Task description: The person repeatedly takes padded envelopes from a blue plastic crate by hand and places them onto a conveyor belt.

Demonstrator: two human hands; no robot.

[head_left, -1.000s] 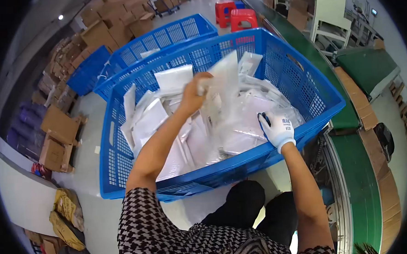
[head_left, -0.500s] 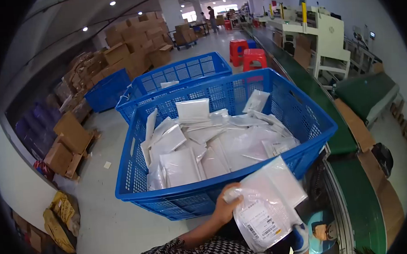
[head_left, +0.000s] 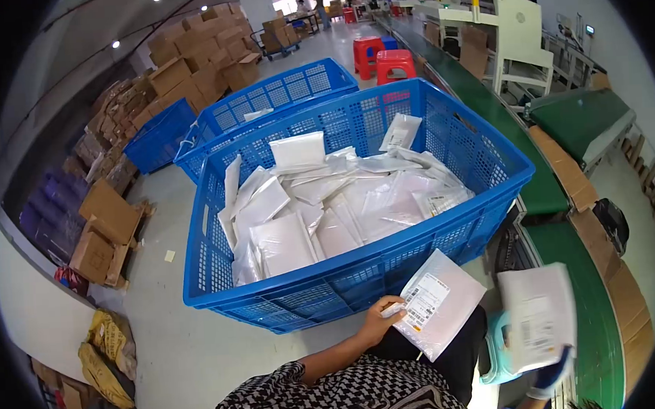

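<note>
My left hand (head_left: 379, 322), bare, pinches the left corner of a white plastic mailer (head_left: 457, 301) with a printed shipping label, held in front of the crate. Off to the right, my right hand (head_left: 553, 376) in a white and blue glove grips the lower edge of another white labelled mailer (head_left: 537, 316), slightly blurred, over the edge of the green conveyor belt. A large blue plastic crate (head_left: 361, 277) stands before me, with many similar flat white mailers (head_left: 281, 244) piled inside. The gloved fingers are partly hidden behind the mailer.
A second blue crate (head_left: 284, 84) stands behind the first, and another blue crate (head_left: 162, 137) is further left. Red stools (head_left: 395, 65) stand near the green conveyor (head_left: 545, 186). Stacked cardboard boxes (head_left: 200, 54) fill the left background. Two people are far off at the back.
The two mailers, held together before, are now apart. My right hand has carried one rightward towards the conveyor; my left hand keeps the other. The view has tilted down slightly.
</note>
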